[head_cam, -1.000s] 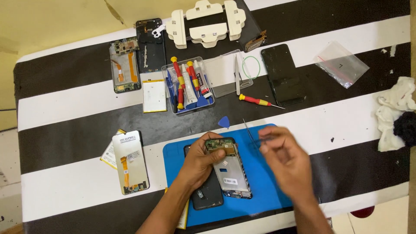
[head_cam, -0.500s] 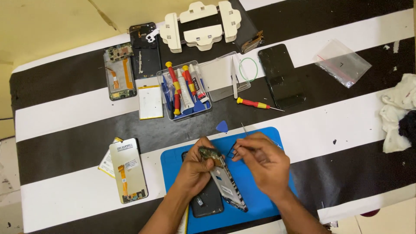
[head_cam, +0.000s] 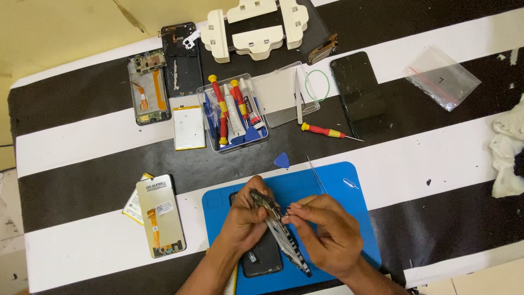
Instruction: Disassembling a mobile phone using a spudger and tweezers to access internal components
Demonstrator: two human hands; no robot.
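Hands meet over the blue mat (head_cam: 333, 180) at the near edge of the striped counter (head_cam: 82, 142). The left hand (head_cam: 245, 218) comes up from the near side with its wrist bent, fingers wrapped around the phone frame (head_cam: 281, 235), which it holds tilted on edge above the mat. The right hand (head_cam: 327, 237) lies just right of it, palm turned down, its fingers pinched narrow on a small dark part at the frame's upper edge; what this part is, I cannot tell. A dark phone (head_cam: 262, 257) lies flat on the mat under the left hand. Farther away stands a clear tray of screwdrivers (head_cam: 232, 112).
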